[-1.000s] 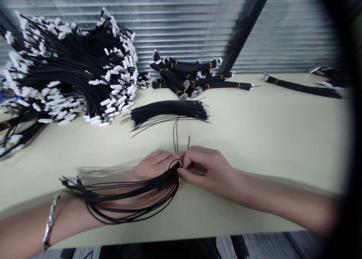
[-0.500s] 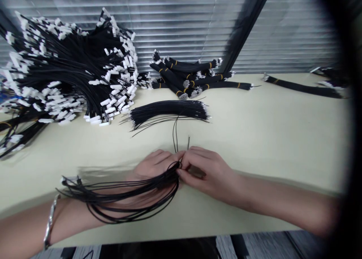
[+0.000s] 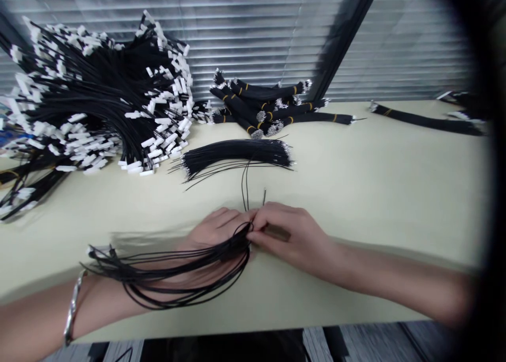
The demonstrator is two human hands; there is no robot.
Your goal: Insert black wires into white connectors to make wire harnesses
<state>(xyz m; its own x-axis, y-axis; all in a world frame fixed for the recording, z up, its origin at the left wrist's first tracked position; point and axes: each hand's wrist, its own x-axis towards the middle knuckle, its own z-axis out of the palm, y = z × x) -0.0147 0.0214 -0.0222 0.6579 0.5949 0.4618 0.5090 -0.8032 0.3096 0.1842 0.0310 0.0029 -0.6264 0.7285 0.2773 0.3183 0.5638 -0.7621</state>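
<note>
Wires [image 3: 177,272], thin and black, lie in a loose sheaf over your left hand [image 3: 217,226] and forearm, above the tabletop [image 3: 375,204] near its front edge. Your left fingers seem closed around the sheaf's right end, though the strands and your other hand hide much of that grip. Your right hand [image 3: 292,233] has thumb and forefinger pinched together on the same end; just which strand they hold is not clear. Expect the sheaf to be light and springy, bowing easily, with smooth jackets that may slide over one another. You would hold it best close to the gathered end, where the strands lie tight; the trailing ends by your bracelet [image 3: 73,309] splay and could snag. Toward the back edge, the loose bundle [image 3: 237,154] has silver tips that look easily bent, so its middle is the safer grip.
</note>
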